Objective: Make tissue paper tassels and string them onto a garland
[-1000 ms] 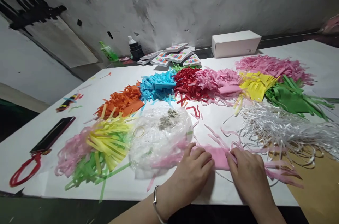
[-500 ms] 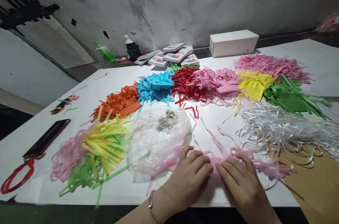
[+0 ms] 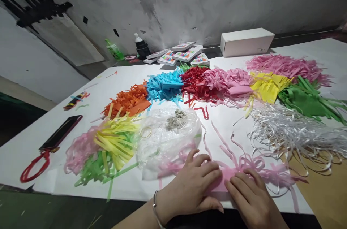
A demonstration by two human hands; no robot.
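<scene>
A sheet of pink tissue paper (image 3: 217, 182) with fringed strips lies at the table's front edge. My left hand (image 3: 199, 182) rests on its left part, fingers stretched out and spread, thumb apart and pointing right. My right hand (image 3: 249, 189) has its fingers bent over the right part of the paper, gripping its near edge; its thumb is hidden. Pink strips (image 3: 271, 173) fan out beyond the right hand. A clear plastic bag (image 3: 162, 146) with a greyish clump in it lies just beyond the left hand.
Fringed bundles in orange (image 3: 127, 99), blue (image 3: 165, 86), red (image 3: 195, 84) and other colours form an arc behind. White ribbon strands (image 3: 292, 131) lie right. A phone (image 3: 61, 132) with a red strap and a yellow tassel (image 3: 116, 137) are left. A white box (image 3: 246, 43) stands at the back.
My left thumb has come out from under the hand and away from the right hand's fingers. More of the pink paper between the hands shows. The whole view has shifted slightly.
</scene>
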